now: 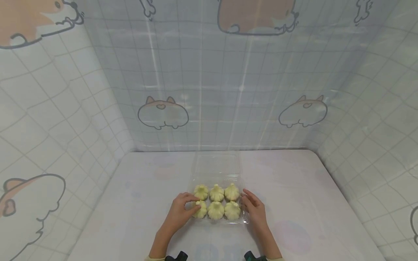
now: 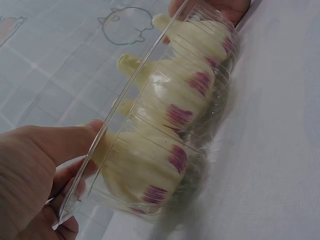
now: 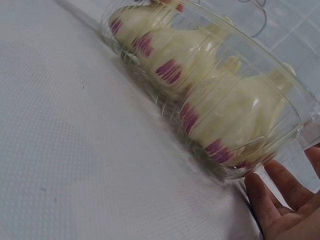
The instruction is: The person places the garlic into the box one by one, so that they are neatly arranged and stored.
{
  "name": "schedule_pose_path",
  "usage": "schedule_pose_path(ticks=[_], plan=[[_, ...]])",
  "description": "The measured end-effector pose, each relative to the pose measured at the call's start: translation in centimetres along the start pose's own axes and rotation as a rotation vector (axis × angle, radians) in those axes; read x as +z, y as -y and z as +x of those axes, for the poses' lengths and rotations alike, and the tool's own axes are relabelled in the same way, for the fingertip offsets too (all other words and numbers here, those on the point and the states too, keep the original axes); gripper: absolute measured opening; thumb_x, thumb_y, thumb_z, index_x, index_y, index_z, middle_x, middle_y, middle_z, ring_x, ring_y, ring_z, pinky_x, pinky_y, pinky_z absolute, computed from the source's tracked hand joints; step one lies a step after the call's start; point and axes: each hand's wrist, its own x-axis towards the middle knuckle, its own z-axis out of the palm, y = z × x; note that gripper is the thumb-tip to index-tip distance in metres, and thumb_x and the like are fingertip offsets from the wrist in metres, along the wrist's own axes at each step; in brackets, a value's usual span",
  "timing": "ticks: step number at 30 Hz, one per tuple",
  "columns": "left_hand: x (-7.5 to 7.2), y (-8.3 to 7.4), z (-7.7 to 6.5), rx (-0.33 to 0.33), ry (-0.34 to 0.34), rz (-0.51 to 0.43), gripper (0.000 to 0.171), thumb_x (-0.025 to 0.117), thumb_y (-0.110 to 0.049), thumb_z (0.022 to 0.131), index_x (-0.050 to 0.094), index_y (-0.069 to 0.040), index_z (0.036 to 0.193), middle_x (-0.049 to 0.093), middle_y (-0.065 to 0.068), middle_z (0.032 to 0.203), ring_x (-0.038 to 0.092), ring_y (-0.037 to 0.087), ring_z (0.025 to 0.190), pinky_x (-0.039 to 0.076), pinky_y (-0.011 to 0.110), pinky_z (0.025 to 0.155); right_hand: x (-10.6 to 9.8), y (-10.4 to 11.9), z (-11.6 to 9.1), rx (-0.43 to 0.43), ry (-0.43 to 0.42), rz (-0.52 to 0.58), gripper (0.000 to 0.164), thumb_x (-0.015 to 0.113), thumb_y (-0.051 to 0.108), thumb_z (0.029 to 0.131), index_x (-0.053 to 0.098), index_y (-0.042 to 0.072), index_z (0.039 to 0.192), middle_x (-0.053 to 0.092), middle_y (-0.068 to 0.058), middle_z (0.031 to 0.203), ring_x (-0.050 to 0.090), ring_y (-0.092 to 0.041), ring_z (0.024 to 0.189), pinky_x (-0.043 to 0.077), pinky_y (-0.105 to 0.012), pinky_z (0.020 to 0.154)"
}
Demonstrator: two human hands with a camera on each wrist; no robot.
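Note:
Several cream-coloured garlic bulbs (image 1: pixel 216 210) with purple patches low on their sides stand stems up, in two rows, inside a clear plastic clamshell box (image 1: pixel 225 222). My left hand (image 1: pixel 181 210) reaches over the box's left rim, and its thumb and index finger pinch the front-left garlic bulb (image 2: pixel 150 170) near its stem. The other left fingers lie outside the box wall. At the right side of the box is my right hand (image 1: pixel 254 207), its loosely bent fingertips (image 3: pixel 257 187) against the clear wall.
The box's clear lid (image 1: pixel 217 163) lies folded back toward the rear wall. A pale cloth covers the table (image 1: pixel 147 181). Tiled-pattern sheets with cartoon dogs form a back wall (image 1: pixel 228 90) and side walls close around the table.

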Motion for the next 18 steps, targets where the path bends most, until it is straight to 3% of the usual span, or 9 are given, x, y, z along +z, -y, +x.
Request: schedule_pose_path(ticks=[6, 10, 18], plan=[[-0.18, 0.02, -0.03, 0.007, 0.022, -0.009, 0.021, 0.082, -0.018, 0.079, 0.075, -0.02, 0.099, 0.063, -0.014, 0.097, 0.057, 0.014, 0.098, 0.047, 0.044, 0.086, 0.0, -0.05, -0.01, -0.01, -0.001, 0.009, 0.041, 0.061, 0.027, 0.098, 0.056, 0.011, 0.136, 0.058, -0.016, 0.131, 0.057, -0.03, 0.116, 0.05, -0.036, 0.089], [-0.42, -0.06, -0.06, 0.006, 0.045, -0.028, 0.022, 0.08, -0.021, 0.082, 0.074, -0.017, 0.103, 0.064, -0.013, 0.1, 0.057, 0.018, 0.098, 0.047, 0.044, 0.08, 0.01, -0.02, -0.01, -0.01, 0.0, 0.003, 0.042, 0.061, 0.028, 0.098, 0.056, 0.012, 0.136, 0.057, -0.016, 0.131, 0.057, -0.03, 0.116, 0.05, -0.037, 0.09], [-1.01, -0.11, -0.19, -0.051, 0.059, -0.107, 0.033, 0.08, -0.026, 0.082, 0.071, -0.015, 0.111, 0.066, -0.008, 0.102, 0.058, 0.02, 0.096, 0.043, 0.042, 0.077, 0.12, 0.24, -0.05, 0.008, -0.006, 0.006, 0.041, 0.061, 0.026, 0.097, 0.056, 0.012, 0.136, 0.057, -0.015, 0.132, 0.056, -0.029, 0.117, 0.05, -0.036, 0.09]])
